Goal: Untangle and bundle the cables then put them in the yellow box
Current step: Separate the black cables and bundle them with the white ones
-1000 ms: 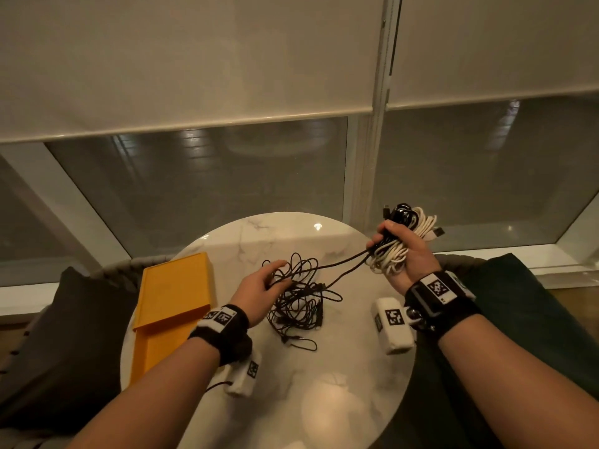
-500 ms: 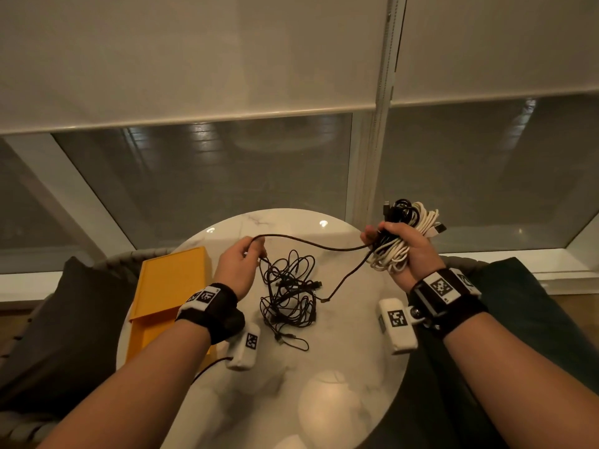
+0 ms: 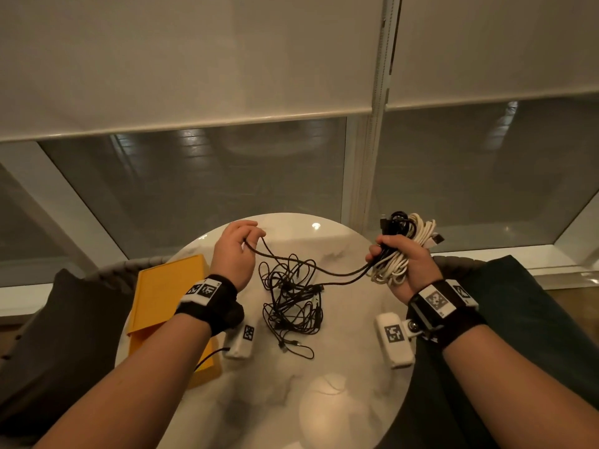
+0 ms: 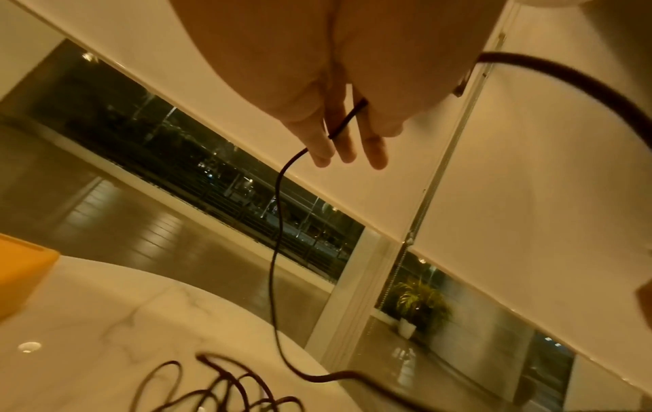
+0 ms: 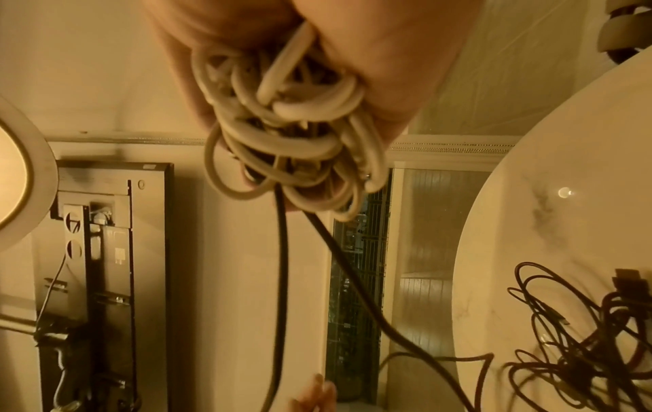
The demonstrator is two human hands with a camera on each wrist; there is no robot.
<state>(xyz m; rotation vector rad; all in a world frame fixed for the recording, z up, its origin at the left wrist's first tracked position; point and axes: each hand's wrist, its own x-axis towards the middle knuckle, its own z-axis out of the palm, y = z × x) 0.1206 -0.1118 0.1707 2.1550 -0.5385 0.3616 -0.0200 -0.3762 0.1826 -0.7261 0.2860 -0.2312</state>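
Right hand [image 3: 403, 265] grips cable bundle [image 3: 405, 247], fingers curled round it. Left hand [image 3: 235, 251] pinches black cable [image 3: 308, 268] running to that bundle. Tangle [image 3: 293, 306] on tabletop [image 3: 340, 367] between the hands; yellow box [image 3: 162, 296] beside left wrist.

Dim warm indoor light, yellow-brown cast in all three views. Small bright glare spots on round white marble table [image 3: 350, 377]; broad pale sheen on its near part. Dark window glass [image 3: 201, 176] reflects soft streaks of room light. Head view bows straight lines at edges. Left wrist view: thin black cable [image 4: 277, 237] motion-blurred, palm close and out of focus. Right wrist view: coiled white cable bundle [image 5: 292, 131] soft, grainy.
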